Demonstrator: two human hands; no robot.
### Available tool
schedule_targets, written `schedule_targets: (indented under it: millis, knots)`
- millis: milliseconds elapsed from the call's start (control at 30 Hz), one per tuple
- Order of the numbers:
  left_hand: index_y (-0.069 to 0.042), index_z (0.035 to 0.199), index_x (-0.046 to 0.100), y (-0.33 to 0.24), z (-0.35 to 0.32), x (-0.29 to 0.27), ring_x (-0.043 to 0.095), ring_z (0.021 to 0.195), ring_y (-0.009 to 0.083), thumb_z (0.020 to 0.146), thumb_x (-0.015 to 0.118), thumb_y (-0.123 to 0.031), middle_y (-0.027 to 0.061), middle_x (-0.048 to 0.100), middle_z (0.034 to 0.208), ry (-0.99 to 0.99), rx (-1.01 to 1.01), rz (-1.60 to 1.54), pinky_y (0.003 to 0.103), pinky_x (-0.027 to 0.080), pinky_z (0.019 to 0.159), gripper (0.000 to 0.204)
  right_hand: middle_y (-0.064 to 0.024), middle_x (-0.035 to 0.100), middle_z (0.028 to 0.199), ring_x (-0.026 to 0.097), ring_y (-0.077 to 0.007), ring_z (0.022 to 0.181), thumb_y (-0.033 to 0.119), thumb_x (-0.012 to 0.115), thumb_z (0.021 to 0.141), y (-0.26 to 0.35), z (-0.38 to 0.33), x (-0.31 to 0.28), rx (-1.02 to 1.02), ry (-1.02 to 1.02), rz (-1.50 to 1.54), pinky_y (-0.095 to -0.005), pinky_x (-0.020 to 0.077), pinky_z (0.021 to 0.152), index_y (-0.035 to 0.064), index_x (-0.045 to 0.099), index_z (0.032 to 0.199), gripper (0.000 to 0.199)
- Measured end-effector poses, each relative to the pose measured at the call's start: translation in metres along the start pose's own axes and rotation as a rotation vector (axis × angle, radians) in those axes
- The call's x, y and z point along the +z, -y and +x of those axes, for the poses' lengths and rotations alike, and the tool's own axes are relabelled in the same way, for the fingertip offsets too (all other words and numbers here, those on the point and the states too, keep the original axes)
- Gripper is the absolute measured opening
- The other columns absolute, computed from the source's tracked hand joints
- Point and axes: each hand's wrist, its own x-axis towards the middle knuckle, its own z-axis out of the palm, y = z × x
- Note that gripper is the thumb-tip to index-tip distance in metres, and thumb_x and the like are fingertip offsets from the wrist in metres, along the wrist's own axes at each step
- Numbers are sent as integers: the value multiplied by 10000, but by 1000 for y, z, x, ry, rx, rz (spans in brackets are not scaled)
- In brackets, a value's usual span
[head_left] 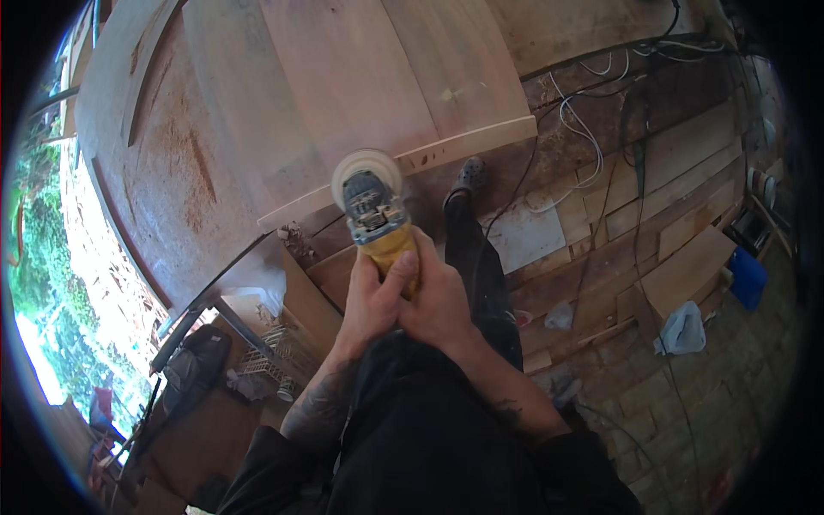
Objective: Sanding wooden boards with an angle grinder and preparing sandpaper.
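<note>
Both my hands are wrapped round the yellow body of an angle grinder [376, 215], which has a grey metal head. My left hand [369, 300] grips its left side and my right hand [439, 296] its right side, the two meeting at the wrists' inner edge. A round pale sanding disc [367, 166] at the tool's far end looks blurred. It lies over the near edge of a wide wooden panel [343, 77], beside a light wood strip [481, 136] along that edge. Whether the disc touches the wood I cannot tell.
Sawdust [193, 180] lies on the board at left. White cables [588, 142] and dark cords run over the boards at right. My shoe [469, 174] stands near the panel's edge. A plastic bag [682, 329], a blue object [745, 279] and a wire rack [266, 356] are around.
</note>
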Motion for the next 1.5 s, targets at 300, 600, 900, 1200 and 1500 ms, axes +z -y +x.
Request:
schedule_targets:
  millis: [300, 600, 900, 1200, 1500]
  knots:
    - [25, 1398, 547, -3, 9, 24, 650, 1172, 194, 1058, 670, -304, 111, 675, 1270, -8, 5, -4, 352, 522, 1009, 489, -271, 699, 1183, 669, -492, 1109, 339, 740, 873, -5, 4, -19, 2, -71, -11, -547, 560, 915, 95, 459, 1472, 705]
    - [15, 1423, 527, -9, 24, 43, 636, 1182, 183, 1064, 663, -278, 117, 659, 1301, 28, 33, 55, 339, 512, 1017, 483, -289, 714, 1125, 684, -509, 1049, 297, 743, 848, -10, 9, -38, -15, -127, 9, -567, 559, 894, 70, 455, 1488, 738]
    - [19, 1413, 540, -28, 26, 63, 650, 1164, 180, 1073, 646, -269, 116, 672, 1285, 44, 7, 16, 340, 526, 1009, 458, -298, 719, 1095, 697, -498, 1036, 295, 757, 837, -6, 13, -55, 8, -117, 53, -557, 570, 875, 39, 462, 1480, 752]
    - [19, 1399, 555, -40, 39, 86, 650, 1158, 167, 1079, 638, -254, 103, 676, 1280, 67, 7, 70, 327, 524, 1002, 429, -296, 722, 1076, 701, -500, 1018, 287, 728, 875, -11, 19, -77, -23, -175, 87, -551, 567, 878, 12, 489, 1456, 686]
    - [12, 1399, 551, -42, 44, 102, 645, 1157, 165, 1075, 646, -255, 96, 667, 1286, 93, 30, 79, 321, 524, 994, 430, -299, 716, 1096, 698, -490, 1039, 286, 745, 862, -13, 20, -90, -31, -215, 142, -545, 569, 886, -4, 486, 1458, 711]
